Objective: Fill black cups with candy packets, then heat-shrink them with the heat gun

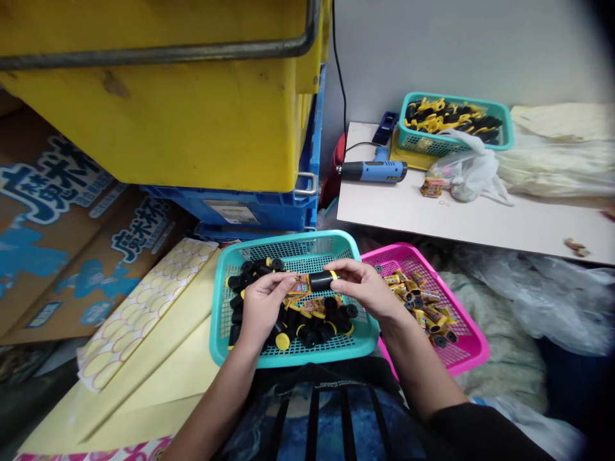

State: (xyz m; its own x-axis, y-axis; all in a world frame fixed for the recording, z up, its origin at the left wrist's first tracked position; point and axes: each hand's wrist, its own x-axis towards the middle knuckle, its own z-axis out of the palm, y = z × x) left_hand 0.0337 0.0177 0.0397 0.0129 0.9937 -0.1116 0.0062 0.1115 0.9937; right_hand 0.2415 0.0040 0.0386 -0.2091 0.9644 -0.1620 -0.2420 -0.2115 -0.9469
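Observation:
Over the teal basket, my right hand grips a small black cylinder with a yellow rim between thumb and fingers. My left hand pinches a printed orange-yellow plastic sleeve at the cylinder's left end. Whether the cylinder's end is inside the sleeve, I cannot tell. Below my hands, the basket holds several black cylinders with yellow caps and loose printed sleeves. To the right, a pink basket holds several cylinders wrapped in printed sleeves.
A large yellow crate sits on a blue crate at the left. On the white table lie a blue heat gun, a plastic bag and another teal basket of black and yellow parts. Cardboard leans far left.

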